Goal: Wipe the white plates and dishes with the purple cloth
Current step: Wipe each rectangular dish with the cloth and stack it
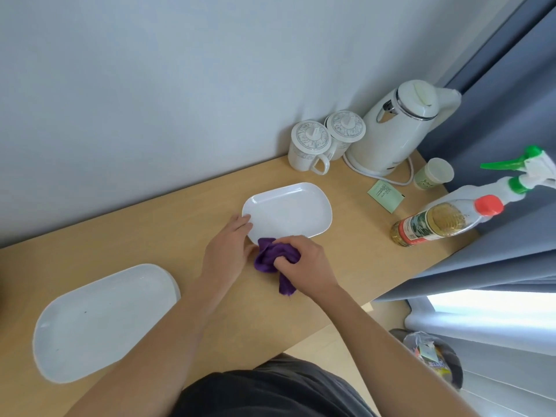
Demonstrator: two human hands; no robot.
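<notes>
Pale wooden desk (150,230) against a grey-blue wall, and I am working near its middle. I have the left hand (228,248) laid on the near-left rim of the smaller white plate (288,209), fingers fairly straight and resting along the edge to steady it; the thumb I cannot make out. The right hand (307,260) has its fingers curled round the bunched purple cloth (270,254), which sits at the plate's near edge, just overlapping the rim, with a loose tail trailing onto the desk under my wrist.

I judge this to be the wiping of the smaller plate, with the cloth at its near rim and the wide flat centre lying bare beyond it. The next move, as I read it, calls for pushing the cloth away across that centre while the left hand bears down so the plate does not skid toward the lidded mugs (310,145) and kettle (394,133). The larger white plate (102,320), well apart at the near left and showing a few dark specks, looks like the next one to do.
</notes>
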